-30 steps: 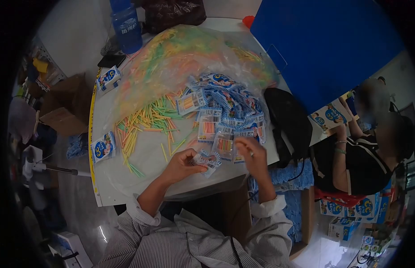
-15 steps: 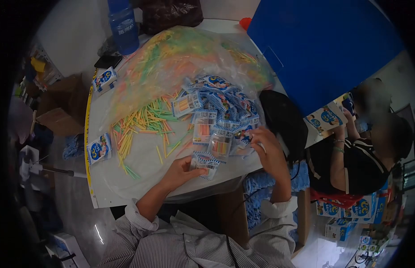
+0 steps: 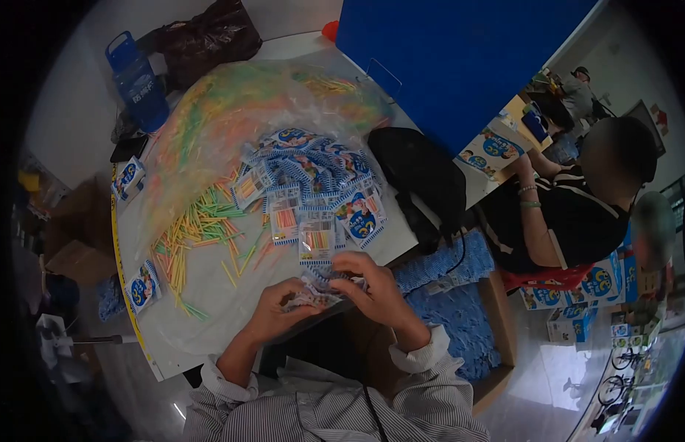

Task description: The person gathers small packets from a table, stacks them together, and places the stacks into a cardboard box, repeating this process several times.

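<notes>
Just past the table's near edge, my left hand (image 3: 278, 308) pinches a small clear and blue packet (image 3: 313, 296) with printed edges. My right hand (image 3: 373, 292) is at the packet's right side, thumb and fingers closed on it; part of it is hidden by the fingers. Right beyond the hands lies a see-through packet (image 3: 316, 240) with coloured sticks inside. Behind that is a heap of similar blue and white packets (image 3: 313, 168). Loose yellow, green and pink sticks (image 3: 202, 225) lie to the left of the heap.
A large clear bag (image 3: 232, 96) of coloured sticks covers the table's back. A blue bottle (image 3: 140, 88) and phone (image 3: 129, 149) stand back left. To the right are a black bag (image 3: 420, 177), a blue panel (image 3: 445, 59), a carton (image 3: 468, 331) of blue wrappers and a seated person (image 3: 556, 214).
My right hand has left the packet at the heap's right side and come over to the packet in my left hand. The view has shifted to the right.
</notes>
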`<move>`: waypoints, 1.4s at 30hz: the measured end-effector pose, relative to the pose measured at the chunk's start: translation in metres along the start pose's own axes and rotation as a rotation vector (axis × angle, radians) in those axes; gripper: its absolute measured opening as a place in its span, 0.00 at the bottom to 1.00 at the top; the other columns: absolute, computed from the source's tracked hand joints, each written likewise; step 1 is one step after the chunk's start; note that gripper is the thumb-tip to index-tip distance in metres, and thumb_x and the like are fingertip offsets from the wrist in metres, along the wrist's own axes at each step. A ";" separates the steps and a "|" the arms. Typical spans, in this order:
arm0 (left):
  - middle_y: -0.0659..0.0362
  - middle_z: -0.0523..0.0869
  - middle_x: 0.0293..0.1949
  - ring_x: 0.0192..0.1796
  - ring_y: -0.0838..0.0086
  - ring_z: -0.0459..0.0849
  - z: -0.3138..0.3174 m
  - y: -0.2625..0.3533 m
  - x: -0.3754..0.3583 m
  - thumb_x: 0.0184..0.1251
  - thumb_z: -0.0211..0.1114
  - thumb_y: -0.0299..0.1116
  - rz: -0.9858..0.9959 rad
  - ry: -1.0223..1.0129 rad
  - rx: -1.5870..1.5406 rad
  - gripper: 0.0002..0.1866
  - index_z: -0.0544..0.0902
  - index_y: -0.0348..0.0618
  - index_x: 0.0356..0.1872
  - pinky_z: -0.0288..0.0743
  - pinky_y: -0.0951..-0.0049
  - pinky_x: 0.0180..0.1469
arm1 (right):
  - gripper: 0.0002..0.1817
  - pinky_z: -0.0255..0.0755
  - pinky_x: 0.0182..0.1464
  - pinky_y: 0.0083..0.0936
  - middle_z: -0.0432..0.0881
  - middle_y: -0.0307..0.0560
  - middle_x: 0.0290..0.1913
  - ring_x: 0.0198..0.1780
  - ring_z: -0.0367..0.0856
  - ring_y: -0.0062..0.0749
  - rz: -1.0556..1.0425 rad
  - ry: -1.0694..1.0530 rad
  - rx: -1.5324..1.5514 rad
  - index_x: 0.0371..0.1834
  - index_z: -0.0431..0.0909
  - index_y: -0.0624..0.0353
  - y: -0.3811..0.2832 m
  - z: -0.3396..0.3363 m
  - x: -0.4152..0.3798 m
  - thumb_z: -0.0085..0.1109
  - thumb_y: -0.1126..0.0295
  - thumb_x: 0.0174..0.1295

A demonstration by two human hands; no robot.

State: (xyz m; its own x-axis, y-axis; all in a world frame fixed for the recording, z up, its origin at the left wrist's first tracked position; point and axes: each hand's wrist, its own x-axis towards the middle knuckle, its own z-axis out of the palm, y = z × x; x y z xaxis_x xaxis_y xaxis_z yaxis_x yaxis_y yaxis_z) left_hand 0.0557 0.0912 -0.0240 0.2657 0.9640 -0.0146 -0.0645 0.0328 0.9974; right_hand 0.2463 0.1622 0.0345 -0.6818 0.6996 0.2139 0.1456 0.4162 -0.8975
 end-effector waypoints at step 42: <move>0.52 0.69 0.55 0.58 0.61 0.67 -0.033 0.000 0.008 0.40 0.69 0.22 0.398 0.452 0.480 0.14 0.80 0.46 0.32 0.62 0.67 0.57 | 0.06 0.67 0.38 0.26 0.72 0.47 0.37 0.37 0.74 0.34 -0.185 0.069 -0.448 0.31 0.75 0.62 0.039 0.004 0.092 0.58 0.75 0.49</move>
State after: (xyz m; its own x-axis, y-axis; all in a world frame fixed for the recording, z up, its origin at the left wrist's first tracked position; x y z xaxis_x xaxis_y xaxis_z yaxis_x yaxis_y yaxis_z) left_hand 0.0258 0.1079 -0.0267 -0.1157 0.8967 0.4272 0.3786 -0.3579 0.8536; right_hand 0.1866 0.2407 0.0174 -0.6784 0.6208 0.3930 0.3308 0.7357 -0.5910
